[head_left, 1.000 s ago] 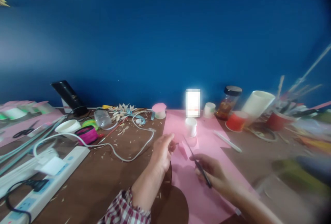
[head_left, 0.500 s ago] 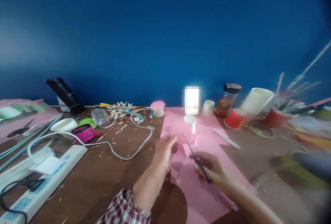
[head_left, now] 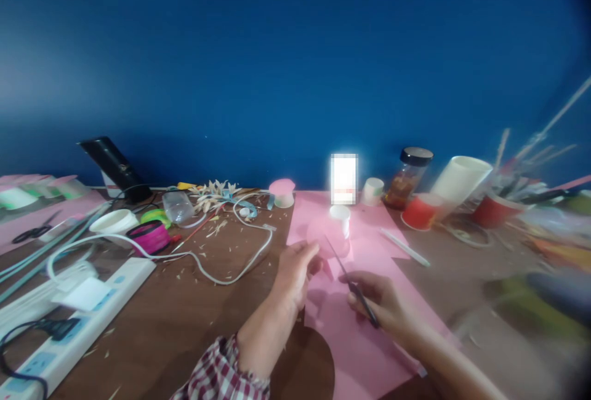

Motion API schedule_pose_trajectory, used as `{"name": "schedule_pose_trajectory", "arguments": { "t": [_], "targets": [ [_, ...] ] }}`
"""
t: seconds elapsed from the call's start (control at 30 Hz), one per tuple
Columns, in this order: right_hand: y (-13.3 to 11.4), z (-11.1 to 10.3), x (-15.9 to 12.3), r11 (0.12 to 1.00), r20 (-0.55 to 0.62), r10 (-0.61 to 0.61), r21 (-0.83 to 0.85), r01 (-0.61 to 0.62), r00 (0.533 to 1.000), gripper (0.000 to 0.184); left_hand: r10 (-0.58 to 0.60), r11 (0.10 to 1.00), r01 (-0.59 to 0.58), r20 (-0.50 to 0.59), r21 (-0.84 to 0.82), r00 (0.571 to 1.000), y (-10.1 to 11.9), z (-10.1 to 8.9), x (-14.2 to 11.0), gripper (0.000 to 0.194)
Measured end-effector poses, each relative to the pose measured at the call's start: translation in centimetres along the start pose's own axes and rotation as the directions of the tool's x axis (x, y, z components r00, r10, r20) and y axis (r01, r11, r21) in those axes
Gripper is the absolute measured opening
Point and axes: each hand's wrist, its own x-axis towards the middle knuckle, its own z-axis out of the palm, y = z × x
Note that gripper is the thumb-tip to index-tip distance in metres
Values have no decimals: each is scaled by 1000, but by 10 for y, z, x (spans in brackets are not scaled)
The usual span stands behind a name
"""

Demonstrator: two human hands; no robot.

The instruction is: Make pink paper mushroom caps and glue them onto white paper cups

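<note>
The blue wall [head_left: 295, 68] stands tall behind everything you have out. In front of it is your brown table [head_left: 221, 314], with little pale bits all over it. A long pink sheet [head_left: 360, 344] lies on the table, under your hands. To your left is a white power strip [head_left: 132, 280], with a black plug and a white plug in it.

Your left hand [head_left: 293, 274] comes from a checked sleeve [head_left: 226, 372]. Its thumb and fingers are bent in close, pinching what looks like the edge of a pink piece [head_left: 317, 226] above the sheet, near the middle (it is pink on pink, so the edges are hard to see). Your right hand [head_left: 376, 295] is curled around the dark handle of a thin tool [head_left: 361, 303]. The tool's tip points up and left, near the pink piece.

Off to the right, a white tube [head_left: 462, 184] leans behind a red cup [head_left: 420, 212]. Just left of them is a jar [head_left: 404, 184] with a dark lid and brown stuff inside. A white cup [head_left: 340, 220] stands past your fingers. A magenta ring [head_left: 154, 239] sits left, by the bowl [head_left: 113, 226]. A thin white stick [head_left: 405, 247] lies across the sheet's right edge.
</note>
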Motion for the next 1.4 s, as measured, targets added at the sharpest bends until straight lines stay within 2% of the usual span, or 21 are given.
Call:
{"name": "schedule_pose_trajectory", "arguments": {
  "t": [0.7,1.13,1.4],
  "targets": [
    [-3,-1,1,997,-7,-54,-58,53,999,52,-13,1000,13,-19,-6,1000,-2,-2,3,25],
    [-1,0,2,996,-41,-43,-79,40,998,52,-11,1000,11,-28,4,1000,-1,0,1,23],
    [3,-1,3,994,-44,-49,-101,44,998,45,-2,1000,2,-24,4,1000,-2,-2,2,23]
  ]
}}
